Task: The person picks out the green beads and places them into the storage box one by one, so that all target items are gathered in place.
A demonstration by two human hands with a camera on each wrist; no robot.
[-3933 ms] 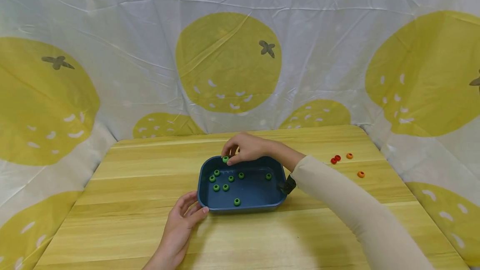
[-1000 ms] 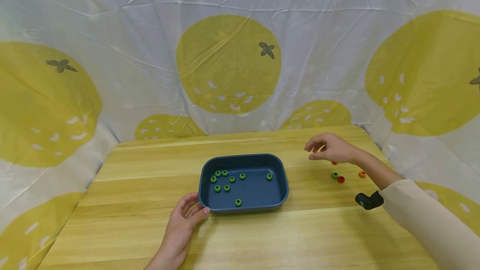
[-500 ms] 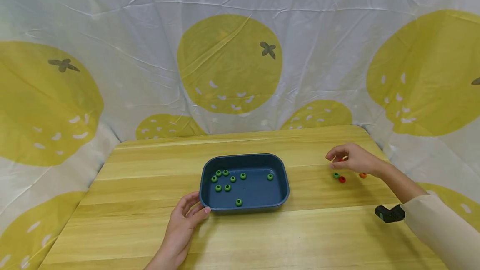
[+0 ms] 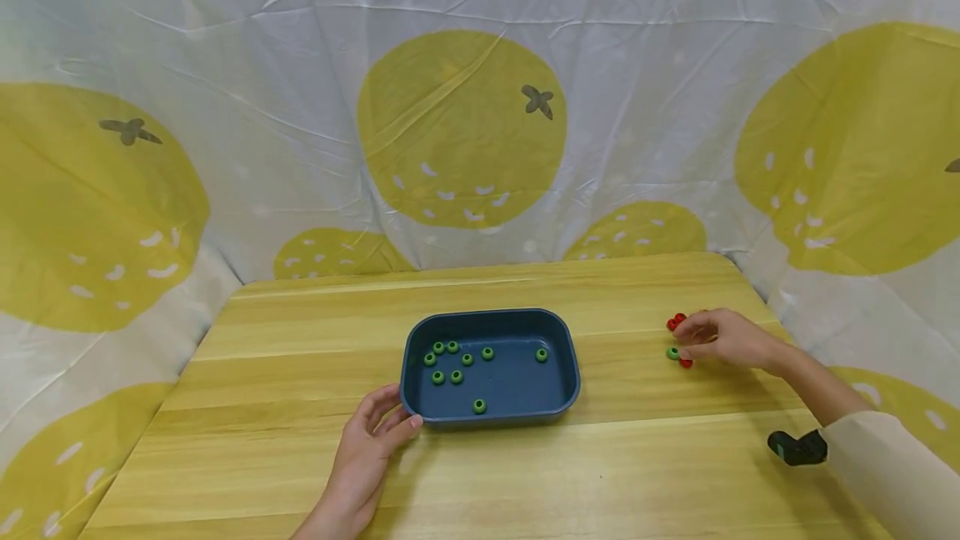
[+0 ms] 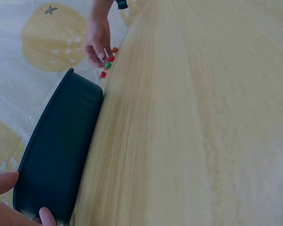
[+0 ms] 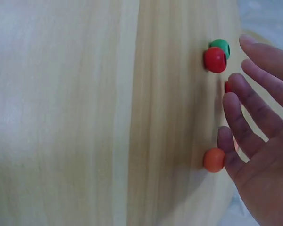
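Note:
A dark blue rectangular tray [image 4: 491,421] stands mid-table with several green beads [image 4: 479,407] on its floor. My left hand [image 4: 362,448] holds the tray's near left corner, thumb [image 5: 4,182] at the rim and another finger lower on the wall. My right hand [image 4: 731,342] hovers at the loose beads on the right, fingers spread and loosely bent with nothing between them. Just off its fingertips lie a green bead [image 4: 672,353] and a red bead [image 6: 215,60] side by side. Two red beads [image 4: 672,324] sit farther back. By the little finger is an orange bead [image 6: 213,160].
The wooden table [image 4: 285,357] backs onto a pale curtain [image 4: 637,107] printed with yellow fruit. A black device [image 4: 797,448] sits at the right wrist, next to a cream sleeve [image 4: 892,465].
The right hand has put a green bead into the tray's back left, then moved right and down to the loose beads. The left hand keeps its grip on the corner.

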